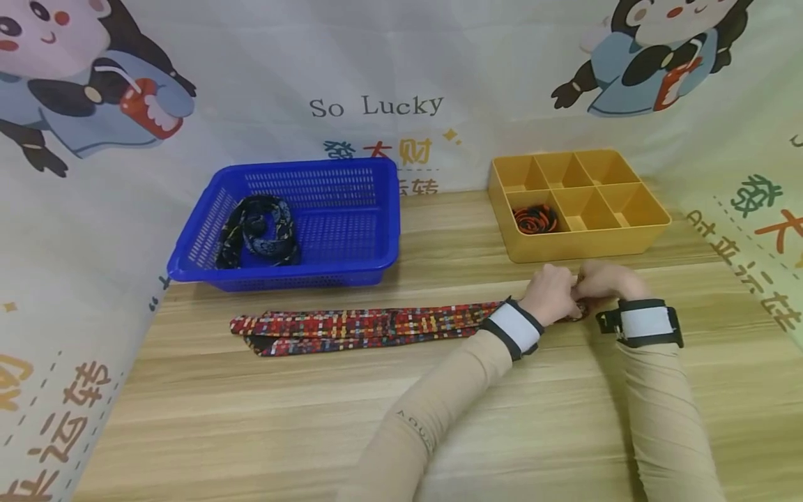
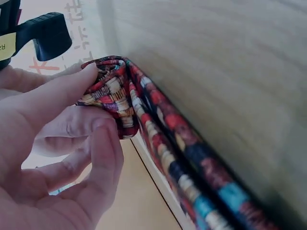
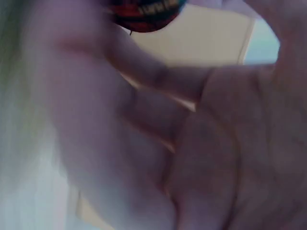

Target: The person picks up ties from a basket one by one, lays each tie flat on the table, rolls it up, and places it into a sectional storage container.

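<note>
A red multicolored checked necktie [image 1: 364,324] lies folded lengthwise across the table, its right end wound into a small roll [image 2: 115,98]. With thumb and fingers my left hand [image 1: 549,294] pinches this roll, which stands on edge in the left wrist view. My right hand [image 1: 610,280] meets it from the other side, fingers curled at the roll; in the right wrist view a dark red part of the roll [image 3: 148,14] shows at the top between the fingers. The hands hide most of the roll in the head view.
Behind the hands stands a yellow six-compartment box [image 1: 583,244], with a rolled orange-and-black necktie [image 1: 535,219] in its front left compartment. At the back left, a blue basket [image 1: 301,268] holds a dark patterned necktie [image 1: 276,247]. A printed cloth [image 1: 389,42] hangs behind the table.
</note>
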Demonstrator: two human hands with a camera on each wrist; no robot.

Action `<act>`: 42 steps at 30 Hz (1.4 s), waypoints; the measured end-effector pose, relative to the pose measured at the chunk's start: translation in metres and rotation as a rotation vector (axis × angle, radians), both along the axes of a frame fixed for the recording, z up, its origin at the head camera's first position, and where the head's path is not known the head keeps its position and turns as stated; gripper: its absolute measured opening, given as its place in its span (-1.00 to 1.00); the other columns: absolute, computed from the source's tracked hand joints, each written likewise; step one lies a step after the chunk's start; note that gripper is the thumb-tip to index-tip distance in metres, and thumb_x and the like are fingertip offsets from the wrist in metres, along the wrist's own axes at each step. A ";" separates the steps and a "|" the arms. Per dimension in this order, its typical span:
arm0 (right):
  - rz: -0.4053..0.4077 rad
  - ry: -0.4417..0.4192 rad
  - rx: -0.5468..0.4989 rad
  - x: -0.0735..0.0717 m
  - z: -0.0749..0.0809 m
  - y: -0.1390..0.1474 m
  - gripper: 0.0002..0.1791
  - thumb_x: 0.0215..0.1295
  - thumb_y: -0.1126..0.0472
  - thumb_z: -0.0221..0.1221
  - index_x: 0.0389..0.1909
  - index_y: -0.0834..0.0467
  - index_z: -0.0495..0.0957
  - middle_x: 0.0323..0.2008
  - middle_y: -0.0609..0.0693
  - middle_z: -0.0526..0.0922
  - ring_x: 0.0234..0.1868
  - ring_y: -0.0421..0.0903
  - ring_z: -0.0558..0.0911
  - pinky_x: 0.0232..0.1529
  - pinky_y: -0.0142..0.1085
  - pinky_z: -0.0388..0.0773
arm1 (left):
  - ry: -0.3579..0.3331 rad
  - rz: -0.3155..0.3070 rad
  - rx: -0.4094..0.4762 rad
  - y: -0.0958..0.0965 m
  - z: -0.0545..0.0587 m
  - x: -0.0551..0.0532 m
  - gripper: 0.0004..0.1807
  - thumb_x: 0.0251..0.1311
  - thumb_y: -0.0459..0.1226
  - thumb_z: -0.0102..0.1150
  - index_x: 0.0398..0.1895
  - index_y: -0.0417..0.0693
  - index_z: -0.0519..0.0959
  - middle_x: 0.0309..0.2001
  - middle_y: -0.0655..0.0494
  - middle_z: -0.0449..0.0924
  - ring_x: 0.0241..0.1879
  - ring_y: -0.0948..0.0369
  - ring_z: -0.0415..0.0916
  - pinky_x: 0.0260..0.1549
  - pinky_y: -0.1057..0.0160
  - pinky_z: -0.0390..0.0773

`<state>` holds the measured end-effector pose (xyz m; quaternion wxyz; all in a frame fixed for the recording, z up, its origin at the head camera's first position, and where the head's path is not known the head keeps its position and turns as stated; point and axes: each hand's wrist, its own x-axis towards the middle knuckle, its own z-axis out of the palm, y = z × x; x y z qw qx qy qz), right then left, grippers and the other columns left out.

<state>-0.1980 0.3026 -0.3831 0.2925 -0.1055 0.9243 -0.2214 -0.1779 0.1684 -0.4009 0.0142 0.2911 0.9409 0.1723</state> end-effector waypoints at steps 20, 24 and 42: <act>-0.080 -0.135 -0.073 0.001 0.002 -0.008 -0.71 0.11 0.15 0.20 -0.75 0.10 0.47 -0.80 -0.23 0.30 -0.69 -0.32 0.28 -0.58 -0.46 0.25 | -0.164 -0.097 -0.075 -0.025 0.006 -0.012 -0.48 -0.07 0.02 0.42 -0.06 -0.04 0.59 -0.15 0.20 0.67 -0.19 0.31 0.56 -0.35 0.48 0.47; -0.058 -0.045 0.005 0.000 0.004 -0.013 -0.71 0.00 0.17 0.19 -0.82 0.07 0.41 -0.84 -0.24 0.25 -0.72 -0.31 0.23 -0.62 -0.46 0.12 | -0.129 -0.153 -0.026 -0.027 0.005 -0.014 -0.64 -0.05 0.02 0.41 -0.29 -0.01 0.67 -0.38 0.24 0.66 -0.41 0.35 0.47 -0.49 0.51 0.37; -0.028 -0.097 -0.100 0.001 0.002 -0.016 -0.65 0.21 0.05 0.21 -0.69 0.13 0.49 -0.78 -0.21 0.36 -0.67 -0.31 0.35 -0.59 -0.44 0.32 | -0.108 -0.114 -0.014 -0.042 -0.004 -0.011 -0.60 -0.19 -0.06 0.53 -0.36 -0.06 0.58 -0.46 0.27 0.54 -0.45 0.36 0.41 -0.51 0.53 0.35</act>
